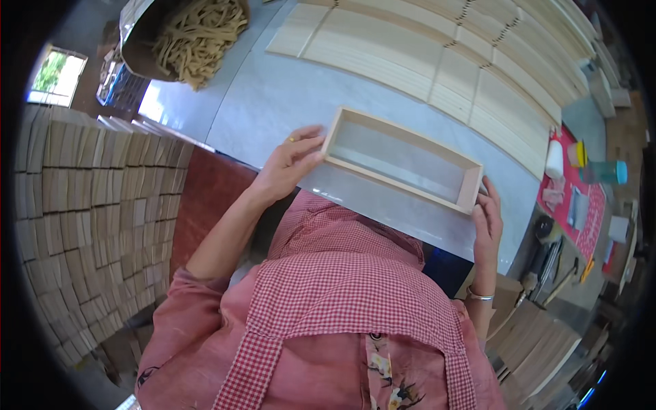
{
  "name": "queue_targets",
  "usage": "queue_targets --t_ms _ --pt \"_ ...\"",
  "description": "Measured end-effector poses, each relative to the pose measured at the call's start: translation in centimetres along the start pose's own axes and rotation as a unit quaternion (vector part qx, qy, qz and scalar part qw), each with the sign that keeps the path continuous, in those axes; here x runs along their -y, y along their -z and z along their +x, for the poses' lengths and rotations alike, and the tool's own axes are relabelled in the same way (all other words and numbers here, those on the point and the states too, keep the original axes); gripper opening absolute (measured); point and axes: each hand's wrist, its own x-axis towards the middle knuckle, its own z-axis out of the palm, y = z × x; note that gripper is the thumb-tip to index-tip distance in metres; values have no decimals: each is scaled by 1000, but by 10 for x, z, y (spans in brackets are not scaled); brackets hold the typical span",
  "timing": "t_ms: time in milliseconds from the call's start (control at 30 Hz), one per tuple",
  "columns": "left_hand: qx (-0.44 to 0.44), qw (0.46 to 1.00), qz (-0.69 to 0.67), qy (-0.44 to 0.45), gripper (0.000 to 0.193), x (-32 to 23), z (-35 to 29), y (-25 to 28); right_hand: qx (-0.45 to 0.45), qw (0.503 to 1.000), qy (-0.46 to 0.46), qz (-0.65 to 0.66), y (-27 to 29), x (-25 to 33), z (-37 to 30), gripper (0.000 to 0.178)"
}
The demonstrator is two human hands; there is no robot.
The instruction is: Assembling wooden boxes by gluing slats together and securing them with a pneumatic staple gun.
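Observation:
A long, open rectangular wooden frame (470, 188) of pale wood lies at the near edge of a glossy grey-white table (239, 123). The tabletop shows through its middle. At its left end, my left hand (290, 162) grips the corner, with the thumb and fingers against the wood and a ring on one finger. My right hand (487, 217) closes on the opposite end, its fingers curled around the near right corner. Some right fingertips are hidden behind the wood.
Rows of pale wooden slats (383, 58) cover the table's far side. A container of tan rubber bands (201, 41) stands far left. Stacked wooden pieces (102, 205) rise left of the table. At right are a white bottle (554, 160) and a teal-lidded jar (605, 172).

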Motion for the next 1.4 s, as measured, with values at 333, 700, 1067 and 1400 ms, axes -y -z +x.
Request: queue_targets --t_ms 333,700,1067,1400 --pt "19 943 -221 249 39 -47 53 12 -11 985 -141 -98 1 2 39 41" --pt "75 965 -160 193 52 -35 40 6 32 994 -93 -52 8 -9 9 33" --pt "-81 960 -195 182 41 -24 6 10 -345 862 126 -349 126 -59 106 41" --pt "-232 891 -324 216 27 14 -18 21 -385 838 -175 -346 192 -92 178 57"
